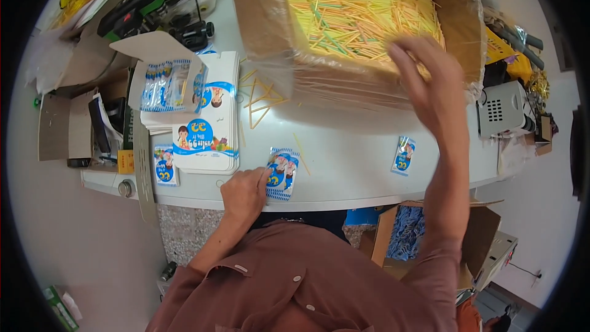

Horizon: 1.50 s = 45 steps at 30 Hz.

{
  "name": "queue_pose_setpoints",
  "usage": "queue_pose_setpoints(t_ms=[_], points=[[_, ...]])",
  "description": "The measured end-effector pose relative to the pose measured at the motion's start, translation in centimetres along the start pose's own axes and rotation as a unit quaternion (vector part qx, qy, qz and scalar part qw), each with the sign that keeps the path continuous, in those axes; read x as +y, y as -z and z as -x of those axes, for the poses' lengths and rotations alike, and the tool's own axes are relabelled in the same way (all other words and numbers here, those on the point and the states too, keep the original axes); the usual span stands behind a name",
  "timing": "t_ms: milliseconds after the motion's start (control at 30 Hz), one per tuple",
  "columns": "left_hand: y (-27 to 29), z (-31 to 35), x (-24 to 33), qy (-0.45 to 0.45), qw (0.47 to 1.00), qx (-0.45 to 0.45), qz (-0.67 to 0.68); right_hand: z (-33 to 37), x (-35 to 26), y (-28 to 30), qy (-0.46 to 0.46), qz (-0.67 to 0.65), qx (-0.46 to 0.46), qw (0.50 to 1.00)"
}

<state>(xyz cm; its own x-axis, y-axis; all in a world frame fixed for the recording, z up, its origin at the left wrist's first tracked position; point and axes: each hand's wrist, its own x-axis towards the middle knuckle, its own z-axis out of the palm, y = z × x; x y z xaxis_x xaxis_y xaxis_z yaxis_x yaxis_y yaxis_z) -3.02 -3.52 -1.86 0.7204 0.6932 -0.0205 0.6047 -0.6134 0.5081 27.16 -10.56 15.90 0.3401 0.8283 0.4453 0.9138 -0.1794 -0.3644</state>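
My left hand (244, 195) is at the front edge of the white table, its fingers closed on the side of a small blue-and-white packet (281, 175). Above the near wall of a large cardboard box (344, 80) lined with clear plastic is my right hand (435, 83). Its fingers are bent and somewhat blurred, with a gap between thumb and fingers and nothing visible in it. Thin yellow, orange and green sticks (362, 15) fill the box. Another such packet (404, 156) lies alone on the right of the table.
On the left, a stack of flat printed cartons (206, 154) carries an open carton (153, 49) of packets. One packet (165, 166) lies beside the stack. Loose sticks (261, 101) are scattered near the big box. A grey plastic basket (503, 110) stands far right; below, a cardboard box (384, 233) holds blue-patterned packets.
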Motion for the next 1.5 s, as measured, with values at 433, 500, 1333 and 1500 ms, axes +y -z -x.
queue_pose_setpoints(t_ms=[433, 500, 1333, 1500], points=[[2.7, -1.1, 1.0, -0.017, 0.984, 0.071, 0.166, -17.2, 5.8, -16.8, 0.204, 0.293, -0.206, 0.911], [2.4, -1.0, 0.1, 0.001, 0.965, 0.081, 0.25, -17.2, 5.8, -17.6, 0.208, 0.293, -0.189, 0.914], [7.7, -7.2, 7.8, 0.013, 0.684, -0.305, 0.663, 12.6, -4.1, -9.2, -0.368, -0.747, -0.289, 0.471], [2.5, -5.0, 6.0, 0.039, 0.797, -0.193, 0.57, 16.5, -4.6, -12.5, -0.335, -0.775, -0.256, 0.472]])
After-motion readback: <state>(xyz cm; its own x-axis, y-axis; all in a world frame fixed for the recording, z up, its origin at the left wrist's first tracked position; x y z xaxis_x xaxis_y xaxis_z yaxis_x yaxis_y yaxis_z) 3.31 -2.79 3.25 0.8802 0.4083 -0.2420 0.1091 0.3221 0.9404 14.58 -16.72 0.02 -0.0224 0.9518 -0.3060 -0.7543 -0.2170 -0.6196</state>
